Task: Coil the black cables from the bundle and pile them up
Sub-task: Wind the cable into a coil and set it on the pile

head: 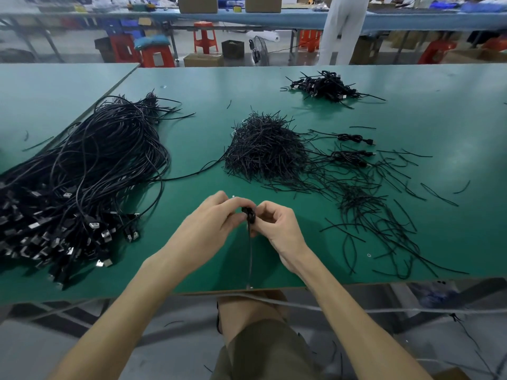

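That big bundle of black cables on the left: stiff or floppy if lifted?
Probably floppy: the bundle sprawls in loose loops. Likely heavy too, with so many cables. Its crossed strands would probably snag and drag together.

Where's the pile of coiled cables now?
In the head view, the pile of coiled cables sits far back, right of centre, on the green table, beyond the heap of ties.
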